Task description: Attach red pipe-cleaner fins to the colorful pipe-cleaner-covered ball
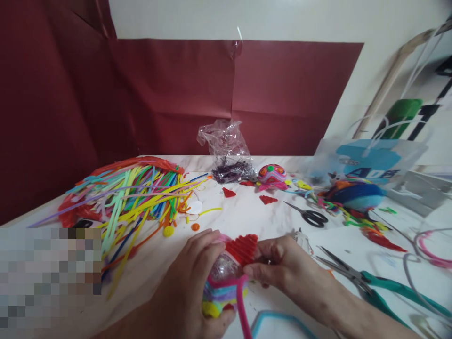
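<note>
My left hand (pixel 190 282) wraps around a small craft ball (pixel 223 282) covered in pink, blue and yellow pipe cleaners, with glittery clear material showing on top. My right hand (pixel 282 268) pinches a red ridged pipe-cleaner piece (pixel 243 247) against the top of the ball. A pink pipe cleaner (pixel 243 306) hangs down from the ball toward me. Both hands are close together near the table's front edge.
A big heap of coloured pipe cleaners (pixel 134 193) lies at the left. Black scissors (pixel 310 216), teal-handled pliers (pixel 370 280), a finished pink craft ball (pixel 271 175), a plastic bag (pixel 228 150), red triangles (pixel 268 199) and buttons (pixel 168 230) lie around the white table (pixel 247 216).
</note>
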Demonstrator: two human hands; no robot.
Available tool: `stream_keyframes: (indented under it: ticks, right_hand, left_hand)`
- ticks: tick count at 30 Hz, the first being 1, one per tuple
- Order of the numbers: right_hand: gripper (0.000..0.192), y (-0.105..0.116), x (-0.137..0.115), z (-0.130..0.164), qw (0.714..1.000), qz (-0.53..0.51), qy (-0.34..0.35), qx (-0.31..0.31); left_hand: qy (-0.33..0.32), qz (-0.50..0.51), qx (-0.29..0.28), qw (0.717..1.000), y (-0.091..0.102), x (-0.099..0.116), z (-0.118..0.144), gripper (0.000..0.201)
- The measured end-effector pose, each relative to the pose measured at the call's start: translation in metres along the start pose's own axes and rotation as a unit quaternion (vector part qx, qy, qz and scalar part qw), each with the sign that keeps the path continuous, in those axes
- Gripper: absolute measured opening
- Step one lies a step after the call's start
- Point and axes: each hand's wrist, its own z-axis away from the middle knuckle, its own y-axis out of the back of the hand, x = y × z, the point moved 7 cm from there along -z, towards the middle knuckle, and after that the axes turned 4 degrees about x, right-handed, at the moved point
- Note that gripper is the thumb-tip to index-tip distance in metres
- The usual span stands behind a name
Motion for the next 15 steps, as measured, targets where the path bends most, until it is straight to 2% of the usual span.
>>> stream_keyframes:
  ticks: [4, 8, 15]
  right_hand:
    - [0.032, 0.011, 0.001, 0.003, 1.0, 0.006, -0.001, -0.013]
    - [0.029, 0.021, -0.007, 0.001, 1.0, 0.014, -0.011, 0.025]
    - [0.028, 0.019, -0.014, -0.004, 0.999, -0.006, -0.011, 0.05]
  left_hand:
    - [-0.011, -0.006, -0.006, 1.0, 0.001, 0.004, 0.0, 0.073]
    - [-0.027, -0.016, -0.018, 0.999, -0.001, 0.008, 0.0, 0.072]
    - [-0.012, -0.003, 0.002, 1.0, -0.002, 0.008, -0.001, 0.069]
